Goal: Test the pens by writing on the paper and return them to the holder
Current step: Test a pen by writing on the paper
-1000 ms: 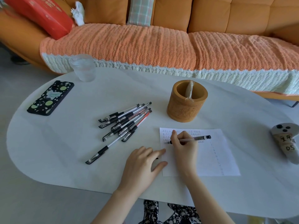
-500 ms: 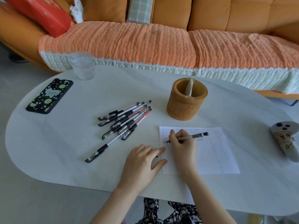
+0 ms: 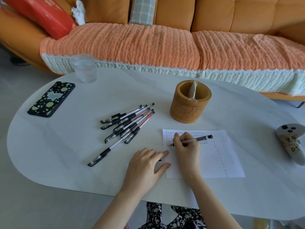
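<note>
On the paper (image 3: 214,159), the right hand (image 3: 186,151) pinches a pen (image 3: 194,140), tip down; the left hand (image 3: 145,166) lies flat, grip relaxed, alongside.

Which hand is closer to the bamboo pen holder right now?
Right. The right hand, gripping a pen over the paper, sits just in front of the bamboo pen holder. The left hand rests flat at the paper's left edge, farther back toward the person.

The head view looks forward and down, close over the table (image 3: 66,146), facing the sofa (image 3: 214,14).
</note>
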